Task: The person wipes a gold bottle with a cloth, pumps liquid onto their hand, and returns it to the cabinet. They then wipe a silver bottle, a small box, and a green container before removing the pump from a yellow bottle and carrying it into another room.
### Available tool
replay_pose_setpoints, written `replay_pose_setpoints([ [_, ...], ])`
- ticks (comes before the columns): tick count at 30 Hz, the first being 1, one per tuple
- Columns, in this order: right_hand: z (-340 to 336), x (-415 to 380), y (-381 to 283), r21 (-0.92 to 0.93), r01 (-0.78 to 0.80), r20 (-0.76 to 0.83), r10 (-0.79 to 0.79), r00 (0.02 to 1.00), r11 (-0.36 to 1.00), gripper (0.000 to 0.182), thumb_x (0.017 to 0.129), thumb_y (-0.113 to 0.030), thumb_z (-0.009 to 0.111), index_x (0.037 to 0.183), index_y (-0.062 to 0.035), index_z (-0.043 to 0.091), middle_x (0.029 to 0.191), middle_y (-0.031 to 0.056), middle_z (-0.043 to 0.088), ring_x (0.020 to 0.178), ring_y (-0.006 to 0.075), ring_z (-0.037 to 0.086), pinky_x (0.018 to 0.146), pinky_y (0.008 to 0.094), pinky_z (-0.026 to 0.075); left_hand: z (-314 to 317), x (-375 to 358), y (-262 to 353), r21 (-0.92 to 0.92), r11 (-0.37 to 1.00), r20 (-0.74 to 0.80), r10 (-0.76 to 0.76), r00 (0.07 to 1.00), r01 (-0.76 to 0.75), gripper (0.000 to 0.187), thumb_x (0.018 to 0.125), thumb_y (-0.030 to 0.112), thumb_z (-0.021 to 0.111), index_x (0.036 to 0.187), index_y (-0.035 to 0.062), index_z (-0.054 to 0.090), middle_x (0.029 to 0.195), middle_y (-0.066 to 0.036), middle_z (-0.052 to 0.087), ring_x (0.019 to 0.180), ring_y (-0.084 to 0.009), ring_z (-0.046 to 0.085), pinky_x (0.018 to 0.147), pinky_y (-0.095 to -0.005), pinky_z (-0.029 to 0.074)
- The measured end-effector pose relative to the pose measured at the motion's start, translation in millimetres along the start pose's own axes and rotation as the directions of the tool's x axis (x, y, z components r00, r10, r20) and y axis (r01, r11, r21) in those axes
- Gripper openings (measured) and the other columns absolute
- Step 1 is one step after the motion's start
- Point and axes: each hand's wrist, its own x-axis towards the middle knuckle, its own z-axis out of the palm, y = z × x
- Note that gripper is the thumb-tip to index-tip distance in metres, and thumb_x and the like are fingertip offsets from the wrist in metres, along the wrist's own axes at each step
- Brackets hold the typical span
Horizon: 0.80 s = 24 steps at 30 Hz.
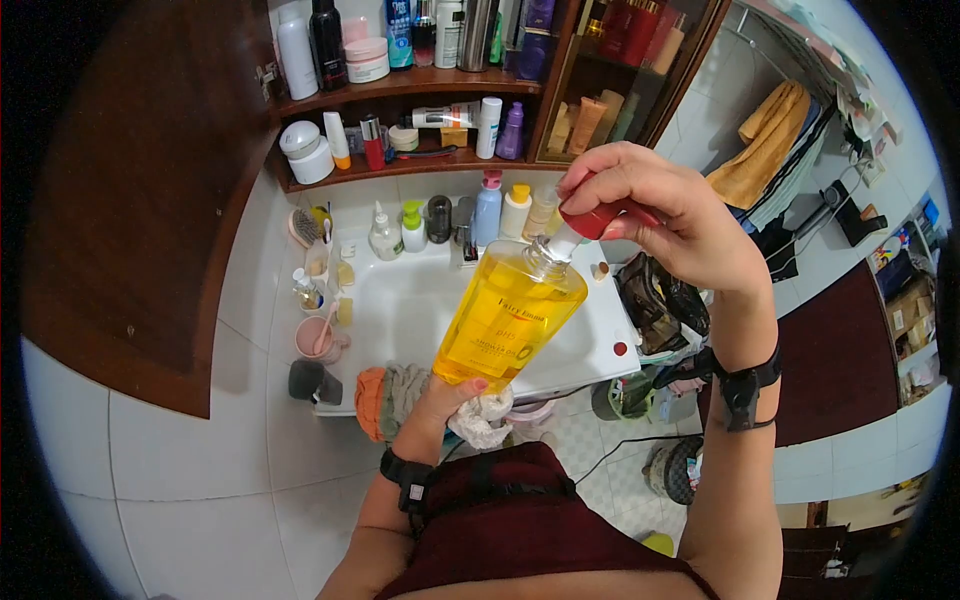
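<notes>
A clear bottle of yellow liquid [508, 318] is tilted to the right over the white sink. My left hand [450, 398] holds it low down, near its base, with the thumb showing on the front. At the bottle's neck, my right hand [650, 200] has its fingers closed round a red pump head [592, 220]. The pump's white collar sits at the mouth of the bottle; whether it is screwed on cannot be made out. Several smaller bottles, among them a blue one [488, 210] and a green-topped one [413, 228], stand behind along the sink's back edge.
The white sink [385, 295] lies beneath the bottle. Wooden shelves [400, 168] with toiletries run behind, with an open cabinet door [130, 190] at left. A pink cup [315, 338] stands at the sink's left. Rolled towels [385, 400] lie by its front edge. A black bag [660, 305] is at right.
</notes>
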Motion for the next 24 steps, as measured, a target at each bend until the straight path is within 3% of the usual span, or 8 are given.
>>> replay_pose_setpoints([
  [5,18,0,3,0.025,-0.085,0.100,0.082,0.992,0.996,0.032,0.073,0.007,0.065,0.103,-0.0011,0.060,0.104,0.0095,0.059,0.097,0.0226,0.058,0.080,0.0304,0.049,6,4,3,0.079,0.996,0.048,0.039,0.998,-0.043,0.066,0.074,0.008,0.073,0.132,0.0034,0.041,0.124,-0.010,0.054,0.113,-0.0203,0.053,0.096,-0.0351,0.042],
  [8,13,4,-1,-0.054,0.014,0.071,-0.010,0.997,0.998,0.035,0.071,0.010,0.064,0.104,-0.0013,0.060,0.105,0.0098,0.059,0.096,0.0238,0.059,0.080,0.0305,0.049,15,5,9,0.047,0.998,0.009,0.041,0.999,-0.042,0.066,0.074,0.007,0.073,0.132,0.0032,0.041,0.124,-0.010,0.054,0.114,-0.0202,0.052,0.096,-0.0358,0.042],
  [10,8,5,-7,0.022,-0.035,0.122,0.032,0.992,0.999,0.036,0.070,0.013,0.062,0.104,-0.0013,0.060,0.105,0.0100,0.059,0.097,0.0247,0.059,0.081,0.0311,0.050,22,6,18,0.049,0.998,-0.012,0.026,1.000,-0.025,0.066,0.074,0.008,0.072,0.132,0.0032,0.041,0.125,-0.010,0.054,0.114,-0.0204,0.052,0.096,-0.0363,0.042],
  [13,2,11,-8,0.004,0.006,0.184,-0.007,0.983,1.000,0.033,0.072,0.012,0.061,0.102,-0.0008,0.058,0.098,0.0101,0.058,0.091,0.0234,0.059,0.077,0.0310,0.050,21,11,17,-0.012,0.998,0.074,0.057,0.996,-0.056,0.067,0.075,0.010,0.073,0.133,0.0037,0.040,0.125,-0.010,0.054,0.114,-0.0212,0.052,0.096,-0.0371,0.042],
  [20,-15,16,-4,-0.024,0.087,0.373,-0.072,0.925,0.996,0.029,0.075,0.009,0.062,0.102,-0.0011,0.058,0.092,0.0101,0.058,0.086,0.0218,0.059,0.073,0.0308,0.049,30,-2,22,-0.022,1.000,0.004,0.001,1.000,-0.001,0.070,0.075,0.013,0.073,0.134,0.0048,0.038,0.124,-0.010,0.054,0.113,-0.0213,0.053,0.094,-0.0361,0.043],
  [24,-10,15,-5,-0.068,0.047,0.331,-0.022,0.943,0.997,0.026,0.076,0.007,0.062,0.101,-0.0014,0.058,0.093,0.0103,0.059,0.085,0.0213,0.059,0.072,0.0305,0.049,47,-6,28,-0.101,0.995,-0.055,-0.023,0.998,0.017,0.068,0.075,0.012,0.072,0.134,0.0045,0.038,0.123,-0.010,0.054,0.111,-0.0205,0.054,0.093,-0.0350,0.044],
])
